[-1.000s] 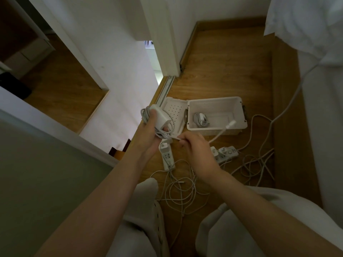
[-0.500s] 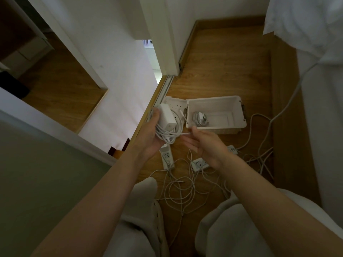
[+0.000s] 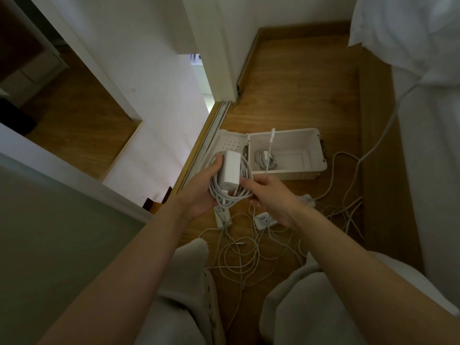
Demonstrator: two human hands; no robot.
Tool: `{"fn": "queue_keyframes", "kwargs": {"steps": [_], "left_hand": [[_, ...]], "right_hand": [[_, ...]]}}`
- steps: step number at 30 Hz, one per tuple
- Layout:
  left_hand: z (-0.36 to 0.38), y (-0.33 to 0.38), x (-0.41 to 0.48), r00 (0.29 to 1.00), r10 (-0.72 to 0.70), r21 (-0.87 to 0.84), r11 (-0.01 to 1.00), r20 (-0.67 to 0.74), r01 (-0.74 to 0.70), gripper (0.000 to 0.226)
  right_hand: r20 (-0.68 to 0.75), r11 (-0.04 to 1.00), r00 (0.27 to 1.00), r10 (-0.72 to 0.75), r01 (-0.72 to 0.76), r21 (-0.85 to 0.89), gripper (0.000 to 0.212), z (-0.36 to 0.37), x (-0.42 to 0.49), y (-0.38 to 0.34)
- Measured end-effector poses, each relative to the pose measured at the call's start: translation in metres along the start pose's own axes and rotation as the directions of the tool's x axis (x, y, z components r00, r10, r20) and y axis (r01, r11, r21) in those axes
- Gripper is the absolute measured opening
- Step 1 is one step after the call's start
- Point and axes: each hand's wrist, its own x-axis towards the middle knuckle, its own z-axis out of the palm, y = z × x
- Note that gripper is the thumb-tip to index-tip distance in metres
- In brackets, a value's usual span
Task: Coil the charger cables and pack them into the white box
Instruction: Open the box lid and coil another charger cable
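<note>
While the cable's tail stands free — left hand (image 3: 202,195): fingers (image 3: 218,162) curled round the white rectangular plastic charger brick (image 3: 230,170), with the loops of its white rubbery charger cable (image 3: 232,195) bunched against the palm.
Right hand (image 3: 273,199): fingers (image 3: 246,181) pinch the cable at the coil's right edge; the tail runs up from them to a slim connector end (image 3: 272,133) well beyond the fingertips.
White plastic box (image 3: 321,155): open on the wooden floor (image 3: 298,83) just beyond both sets of fingers, one small coiled white cable (image 3: 263,158) inside; its perforated white lid (image 3: 229,144) lies behind the left fingers.
Doing it well: I'd wrap the tail round the loops and tuck the connector under — left loose, the coil will likely spring open in the box.
Waiting: tangled white cables (image 3: 239,257) on the floor below the fingers.
</note>
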Motion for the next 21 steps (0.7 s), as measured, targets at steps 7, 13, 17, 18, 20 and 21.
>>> {"fn": "queue_keyframes", "kwargs": {"steps": [7,13,17,18,20,21], "left_hand": [[0.001,-0.002,-0.001,1.000,0.000,0.159,0.987,0.000,0.000,0.052],[0.008,-0.006,0.001,0.999,0.024,0.250,0.968,-0.030,-0.016,0.062],[0.015,-0.015,0.005,0.983,0.116,0.379,0.924,-0.144,-0.054,0.052],[0.016,-0.016,0.006,0.975,0.134,0.422,0.905,-0.178,-0.047,0.054],[0.016,-0.018,0.008,0.967,0.167,0.500,0.865,-0.190,-0.051,0.060],[0.017,-0.017,0.006,0.964,0.189,0.513,0.856,-0.188,-0.068,0.059]], "right_hand": [[-0.061,0.989,0.997,-0.045,0.036,-0.143,0.018,0.002,0.001,0.004],[-0.114,0.990,0.993,-0.039,0.023,-0.143,0.016,0.000,0.002,0.005],[-0.126,0.990,0.991,-0.042,0.025,-0.140,0.013,-0.001,0.002,0.006],[-0.124,0.986,0.991,-0.048,0.027,-0.164,0.013,-0.002,0.003,0.008],[-0.148,0.965,0.985,-0.087,0.046,-0.260,0.012,-0.001,0.003,0.009],[-0.177,0.945,0.976,-0.128,0.066,-0.321,0.011,-0.001,0.004,0.009]]}}
